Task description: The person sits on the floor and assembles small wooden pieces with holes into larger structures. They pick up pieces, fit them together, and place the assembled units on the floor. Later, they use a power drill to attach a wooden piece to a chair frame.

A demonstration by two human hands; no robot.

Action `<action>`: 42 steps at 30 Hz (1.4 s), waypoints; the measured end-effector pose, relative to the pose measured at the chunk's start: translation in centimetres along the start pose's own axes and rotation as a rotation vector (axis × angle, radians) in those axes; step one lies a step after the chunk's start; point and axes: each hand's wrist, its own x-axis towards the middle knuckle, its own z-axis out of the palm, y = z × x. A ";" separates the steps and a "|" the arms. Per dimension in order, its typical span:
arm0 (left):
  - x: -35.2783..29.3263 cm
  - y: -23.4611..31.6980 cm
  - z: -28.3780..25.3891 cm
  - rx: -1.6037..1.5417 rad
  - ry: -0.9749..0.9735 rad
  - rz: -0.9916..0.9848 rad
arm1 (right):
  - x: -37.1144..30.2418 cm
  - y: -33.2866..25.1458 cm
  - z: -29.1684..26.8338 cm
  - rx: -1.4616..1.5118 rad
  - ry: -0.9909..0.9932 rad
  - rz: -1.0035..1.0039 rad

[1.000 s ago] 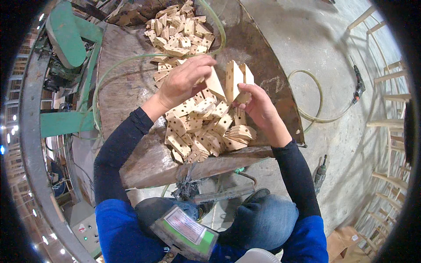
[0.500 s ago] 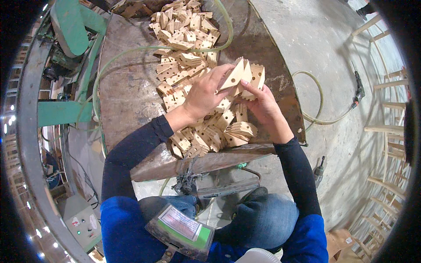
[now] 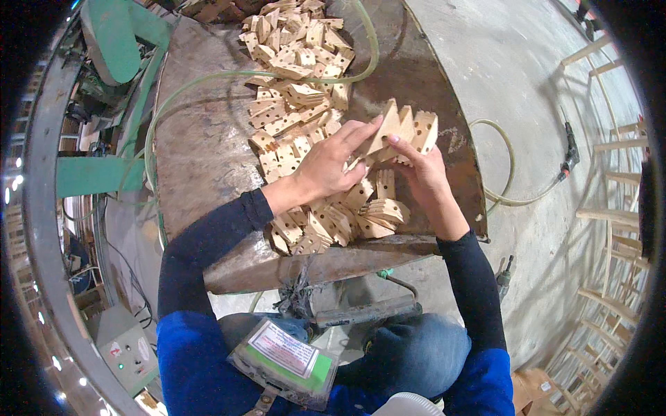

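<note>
Several wooden corner blocks (image 3: 406,132), pale and wedge-shaped with drilled holes, are held up together over a metal table. My right hand (image 3: 424,173) grips them from the right, its thumb on the near face and its other fingers mostly hidden behind. My left hand (image 3: 329,161) is at their left end, fingers along the upper edge and thumb lower down, closed loosely about that end. Beneath and beyond both hands stretches a long heap of similar blocks (image 3: 284,118), some in neat rows, others jumbled.
The worn metal table (image 3: 201,152) has a raised near edge. A clear hose (image 3: 208,78) crosses it and the heap. On the floor at right lie an air tool (image 3: 569,149) and another tool (image 3: 505,277). Green machinery (image 3: 104,177) stands left; wooden frames (image 3: 610,218) line the right.
The held blocks have moved slightly right and turned in my hands. My left fingers have loosened and spread from the thumb. The right hand has moved a little right with the blocks.
</note>
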 end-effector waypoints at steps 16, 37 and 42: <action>16.6 -21.0 0.5 0.527 0.011 -0.558 | 0.6 -0.3 0.7 0.029 0.162 0.098; 5.7 -6.0 -8.9 -0.930 -0.323 -0.527 | -0.6 -1.5 1.7 -0.026 -0.020 0.053; 4.0 -2.6 -6.7 -0.757 -0.325 -0.464 | -0.1 -0.6 1.0 0.028 -0.099 -0.085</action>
